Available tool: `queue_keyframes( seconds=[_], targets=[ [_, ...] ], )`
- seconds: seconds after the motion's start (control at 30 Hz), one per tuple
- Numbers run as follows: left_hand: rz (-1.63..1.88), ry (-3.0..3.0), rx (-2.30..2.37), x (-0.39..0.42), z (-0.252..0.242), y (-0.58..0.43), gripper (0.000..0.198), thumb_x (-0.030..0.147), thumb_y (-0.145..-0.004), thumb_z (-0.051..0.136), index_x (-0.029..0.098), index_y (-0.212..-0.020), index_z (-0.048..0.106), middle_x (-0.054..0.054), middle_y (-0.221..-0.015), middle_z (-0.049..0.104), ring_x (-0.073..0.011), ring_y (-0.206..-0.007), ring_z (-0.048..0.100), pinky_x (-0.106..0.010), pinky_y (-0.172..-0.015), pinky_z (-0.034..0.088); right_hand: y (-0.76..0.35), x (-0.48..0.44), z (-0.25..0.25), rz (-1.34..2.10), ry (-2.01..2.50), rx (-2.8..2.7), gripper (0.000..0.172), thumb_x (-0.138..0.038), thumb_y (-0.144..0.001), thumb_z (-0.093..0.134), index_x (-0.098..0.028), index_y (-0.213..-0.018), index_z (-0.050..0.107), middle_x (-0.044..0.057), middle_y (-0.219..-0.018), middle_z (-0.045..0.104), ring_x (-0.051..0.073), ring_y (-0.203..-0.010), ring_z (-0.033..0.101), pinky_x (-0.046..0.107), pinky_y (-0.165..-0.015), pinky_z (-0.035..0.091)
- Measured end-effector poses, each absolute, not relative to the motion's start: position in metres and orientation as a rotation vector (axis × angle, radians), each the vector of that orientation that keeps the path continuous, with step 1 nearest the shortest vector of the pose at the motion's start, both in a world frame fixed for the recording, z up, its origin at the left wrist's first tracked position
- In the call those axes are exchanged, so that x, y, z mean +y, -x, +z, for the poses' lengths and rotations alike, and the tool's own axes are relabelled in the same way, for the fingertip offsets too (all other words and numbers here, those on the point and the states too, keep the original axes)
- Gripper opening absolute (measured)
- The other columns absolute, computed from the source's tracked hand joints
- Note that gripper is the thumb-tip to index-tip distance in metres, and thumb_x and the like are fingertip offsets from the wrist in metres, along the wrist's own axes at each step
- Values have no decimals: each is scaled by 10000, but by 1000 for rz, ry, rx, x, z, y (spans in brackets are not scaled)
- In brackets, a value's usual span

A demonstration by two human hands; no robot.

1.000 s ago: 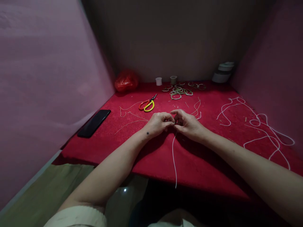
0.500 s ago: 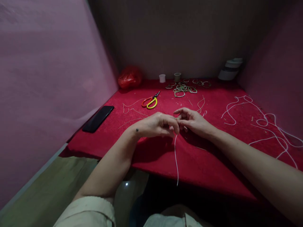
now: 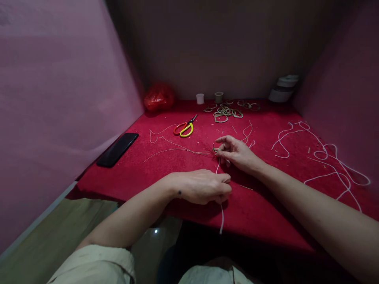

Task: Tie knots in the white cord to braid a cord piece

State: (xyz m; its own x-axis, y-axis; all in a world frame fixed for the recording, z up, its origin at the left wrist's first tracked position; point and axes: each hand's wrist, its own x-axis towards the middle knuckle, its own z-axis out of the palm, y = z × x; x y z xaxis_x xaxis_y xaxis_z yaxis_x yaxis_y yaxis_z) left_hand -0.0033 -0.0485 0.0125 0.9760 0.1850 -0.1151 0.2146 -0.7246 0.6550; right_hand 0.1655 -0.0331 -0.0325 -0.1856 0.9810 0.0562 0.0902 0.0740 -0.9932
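My right hand [image 3: 235, 152] pinches a small knotted cord piece [image 3: 216, 150] of green and pale strands between thumb and fingers. From it a white cord [image 3: 222, 221] runs down toward me, through the closed fingers of my left hand [image 3: 204, 186], and its loose end hangs below them near the table's front edge. Thin pale strands [image 3: 180, 149] stretch left from the knotted piece across the red cloth. My left fingertips are partly hidden behind the hand.
Scissors [image 3: 186, 128] with red and yellow handles lie beyond my hands. Knotted cord loops [image 3: 226, 113], two small cups [image 3: 200, 99] and a red plastic bag [image 3: 160, 97] are at the back. A black phone [image 3: 117, 150] lies left, tangled white cord [image 3: 328, 154] right, a white container [image 3: 283, 89] back right.
My left hand has moved away from my right hand, down toward me, and now grips the white cord. My right hand stays nearly in place, and the knotted piece has come into sight.
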Motion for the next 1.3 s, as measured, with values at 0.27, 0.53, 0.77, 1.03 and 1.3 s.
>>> queue_keyframes(
  seconds=[0.27, 0.53, 0.77, 1.03, 1.3],
  targets=[
    [467, -1781, 474, -43, 22, -2, 79, 232, -853, 457, 165, -815, 476, 1, -651, 548, -74, -541, 507, -222, -547, 421, -169, -31, -39, 1217, 1074, -1474, 321, -193, -659, 630, -193, -941, 477, -40, -670, 539, 92, -536, 509, 233, -481, 394],
    [954, -1170, 572, -13, 5, -12, 183, 142, -725, 610, 122, -885, 523, 16, -704, 569, -56, -542, 541, -196, -498, 471, -165, -35, -30, 1234, 1138, -1505, 277, -161, -698, 545, -189, -960, 460, -34, -617, 544, 96, -478, 503, 211, -397, 368],
    [1062, -1058, 600, -1, -3, -16, 111, 118, -722, 606, 111, -804, 532, 10, -692, 576, -58, -549, 560, -181, -495, 473, -170, -35, -28, 1273, 1112, -1531, 311, -223, -715, 598, -172, -993, 469, -22, -664, 580, 72, -442, 497, 203, -398, 410],
    [1081, -1075, 606, 6, -11, -20, 130, 135, -718, 623, 123, -756, 499, 24, -625, 572, -72, -535, 571, -205, -519, 487, -169, -32, -30, 1345, 1078, -1465, 356, -134, -648, 628, -177, -959, 461, -55, -610, 558, 64, -438, 488, 187, -391, 378],
    [1034, -1368, 873, 12, -7, -9, 103, 217, -766, 572, 151, -737, 499, 55, -541, 538, -32, -344, 430, -153, -324, 289, -167, -32, -35, 1280, 1084, -1440, 343, -139, -616, 602, -193, -911, 435, -66, -585, 548, 74, -426, 483, 189, -364, 339]
  ],
)
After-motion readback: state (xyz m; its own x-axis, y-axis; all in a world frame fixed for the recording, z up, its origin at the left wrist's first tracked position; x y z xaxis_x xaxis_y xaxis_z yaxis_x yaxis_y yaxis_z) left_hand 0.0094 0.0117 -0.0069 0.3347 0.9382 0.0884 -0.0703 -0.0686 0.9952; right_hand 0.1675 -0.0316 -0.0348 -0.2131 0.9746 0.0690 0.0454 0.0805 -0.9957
